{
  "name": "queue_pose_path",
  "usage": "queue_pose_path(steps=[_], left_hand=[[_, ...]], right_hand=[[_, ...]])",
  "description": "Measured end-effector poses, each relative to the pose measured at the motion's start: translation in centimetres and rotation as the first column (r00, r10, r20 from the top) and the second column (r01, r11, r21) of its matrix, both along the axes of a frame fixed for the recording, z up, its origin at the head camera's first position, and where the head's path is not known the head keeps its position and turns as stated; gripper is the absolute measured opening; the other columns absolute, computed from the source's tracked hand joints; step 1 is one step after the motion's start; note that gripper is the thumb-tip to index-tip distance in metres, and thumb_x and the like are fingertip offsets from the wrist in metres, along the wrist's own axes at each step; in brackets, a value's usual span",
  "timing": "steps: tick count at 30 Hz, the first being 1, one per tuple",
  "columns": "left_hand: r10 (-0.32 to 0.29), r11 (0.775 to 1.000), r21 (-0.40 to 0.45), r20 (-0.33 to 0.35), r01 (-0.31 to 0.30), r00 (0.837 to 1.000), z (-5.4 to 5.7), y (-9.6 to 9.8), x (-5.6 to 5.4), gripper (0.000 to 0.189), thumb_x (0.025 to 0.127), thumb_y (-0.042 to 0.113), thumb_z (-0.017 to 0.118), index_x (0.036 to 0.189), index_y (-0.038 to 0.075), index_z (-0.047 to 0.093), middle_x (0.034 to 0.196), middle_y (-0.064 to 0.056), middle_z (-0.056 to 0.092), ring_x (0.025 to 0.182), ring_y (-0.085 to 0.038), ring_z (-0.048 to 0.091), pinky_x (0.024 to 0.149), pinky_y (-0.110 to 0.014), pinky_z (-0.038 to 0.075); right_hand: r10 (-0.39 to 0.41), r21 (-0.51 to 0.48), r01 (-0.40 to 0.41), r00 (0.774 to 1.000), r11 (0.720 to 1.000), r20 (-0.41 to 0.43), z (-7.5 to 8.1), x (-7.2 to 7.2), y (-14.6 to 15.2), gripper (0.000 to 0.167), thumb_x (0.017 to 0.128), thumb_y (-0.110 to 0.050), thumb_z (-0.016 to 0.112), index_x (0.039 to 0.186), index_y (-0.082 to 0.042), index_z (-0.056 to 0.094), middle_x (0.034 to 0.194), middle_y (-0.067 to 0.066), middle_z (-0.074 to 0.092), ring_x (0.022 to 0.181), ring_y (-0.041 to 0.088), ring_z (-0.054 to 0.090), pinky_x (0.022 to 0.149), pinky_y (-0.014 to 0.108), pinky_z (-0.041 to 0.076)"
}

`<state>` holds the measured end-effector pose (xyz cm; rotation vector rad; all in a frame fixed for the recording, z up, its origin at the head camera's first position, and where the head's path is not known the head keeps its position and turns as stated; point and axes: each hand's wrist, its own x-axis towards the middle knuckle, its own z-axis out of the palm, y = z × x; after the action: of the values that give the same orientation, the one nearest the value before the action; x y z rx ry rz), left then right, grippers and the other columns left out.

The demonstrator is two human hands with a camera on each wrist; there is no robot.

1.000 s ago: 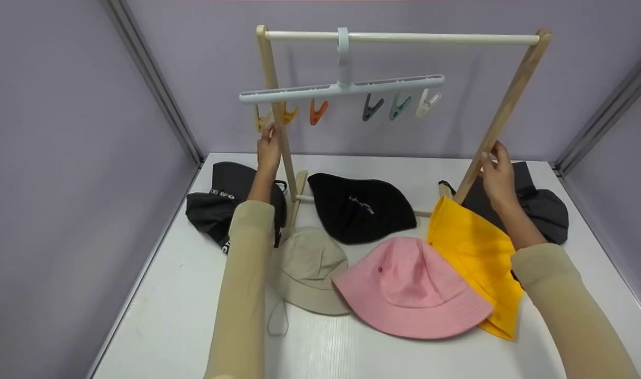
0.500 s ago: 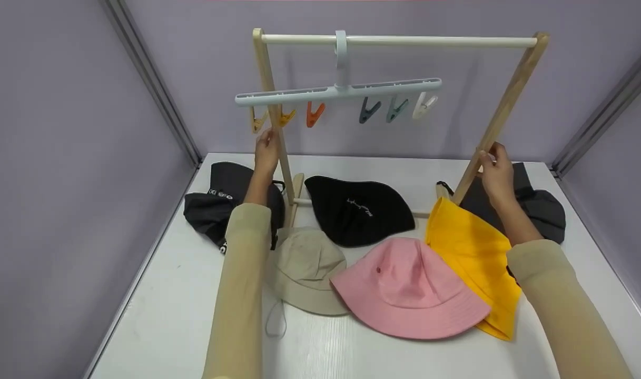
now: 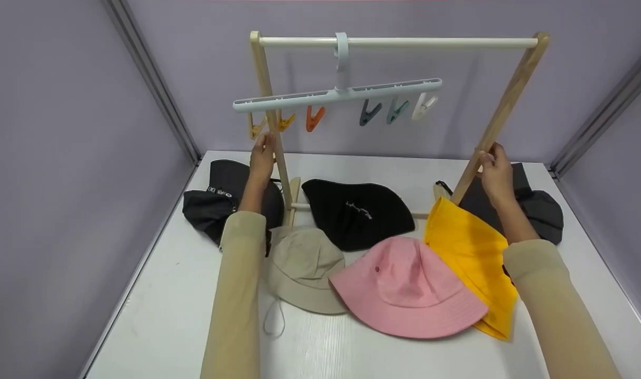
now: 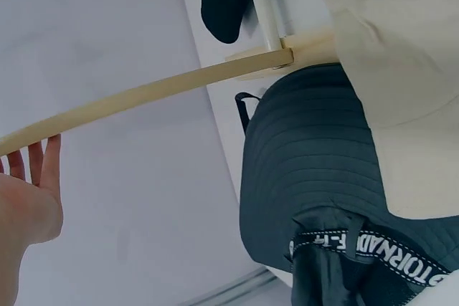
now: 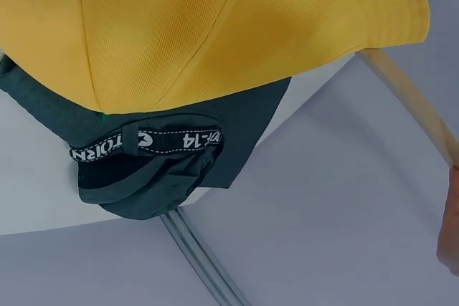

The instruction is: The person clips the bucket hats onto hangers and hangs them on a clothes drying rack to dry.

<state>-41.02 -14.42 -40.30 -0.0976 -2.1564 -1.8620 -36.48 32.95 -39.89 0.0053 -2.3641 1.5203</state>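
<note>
As the left hand point(image 3: 262, 159) and right hand point(image 3: 497, 172) grasped opposite posts point(image 3: 511, 99) of the wooden garment rack point(image 3: 431, 42), it stood behind the pink bucket hat point(image 3: 412, 292). Positioning the rack was apparently the step in hand; the next move probably called for even pressure.

Smooth wood forms the rack legs point(image 3: 502, 116), plastic the hanger point(image 3: 336, 96), matt cloth the pink hat point(image 3: 404, 287) — the white surface point(image 3: 157, 316) faintly glossy.

White table point(image 3: 157, 316) is carrying: wooden rack point(image 3: 394, 42), standing; black hat point(image 3: 360, 216), beige hat point(image 3: 307, 263), yellow hat point(image 3: 473, 263), lying; pink hat point(image 3: 410, 295), overlapping the last two; left dark cap point(image 3: 209, 210), right dark cap point(image 3: 544, 213).
</note>
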Motion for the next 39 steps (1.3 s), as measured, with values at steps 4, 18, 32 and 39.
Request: queue_pose_path(steps=[4, 18, 32, 39], left_hand=[[-0.029, 0.999, 0.027, -0.007, 0.029, 1.0, -0.2, 0.0, 0.1, 0.04, 0.1, 0.034, 0.036, 0.123, 0.004, 0.049, 0.108, -0.011, 0.05, 0.102, -0.021, 0.05, 0.086, -0.043, 0.044], [-0.063, 0.995, 0.08, 0.041, 0.059, 0.997, -0.7, -0.8, 0.9, 0.048, 0.099, 0.038, 0.037, 0.135, 0.008, 0.042, 0.125, -0.015, 0.045, 0.11, -0.025, 0.046, 0.09, -0.043, 0.041], [-0.028, 0.993, 0.12, 0.092, 0.017, 0.995, -1.1, -0.5, 1.0, 0.055, 0.097, 0.036, 0.042, 0.141, 0.004, 0.031, 0.129, -0.018, 0.045, 0.114, -0.026, 0.045, 0.091, -0.04, 0.041], [-0.039, 0.995, 0.096, 0.081, 0.031, 0.996, -0.7, -0.5, 1.2, 0.051, 0.099, 0.034, 0.04, 0.141, 0.006, 0.034, 0.132, -0.017, 0.044, 0.117, -0.028, 0.044, 0.092, -0.041, 0.04]], right_hand=[[-0.004, 0.009, 0.004, 1.0, 1.0, -0.006, -0.1, 0.1, 0.2, 0.047, 0.1, -0.028, 0.032, 0.141, -0.004, 0.027, 0.134, 0.018, 0.038, 0.119, 0.033, 0.041, 0.09, 0.047, 0.04], [0.008, -0.005, -0.008, 1.0, 1.0, -0.005, -0.3, -0.3, -0.1, 0.05, 0.1, -0.031, 0.033, 0.141, -0.005, 0.028, 0.13, 0.019, 0.04, 0.116, 0.031, 0.042, 0.09, 0.048, 0.04], [0.007, 0.006, -0.006, 1.0, 1.0, -0.019, -0.8, -0.1, 0.1, 0.049, 0.099, -0.031, 0.034, 0.14, -0.005, 0.03, 0.131, 0.019, 0.04, 0.114, 0.032, 0.044, 0.088, 0.047, 0.041], [-0.004, 0.004, 0.004, 1.0, 1.0, -0.008, -0.6, -0.2, -0.1, 0.05, 0.099, -0.032, 0.033, 0.141, -0.006, 0.029, 0.13, 0.018, 0.04, 0.114, 0.032, 0.043, 0.088, 0.047, 0.041]])
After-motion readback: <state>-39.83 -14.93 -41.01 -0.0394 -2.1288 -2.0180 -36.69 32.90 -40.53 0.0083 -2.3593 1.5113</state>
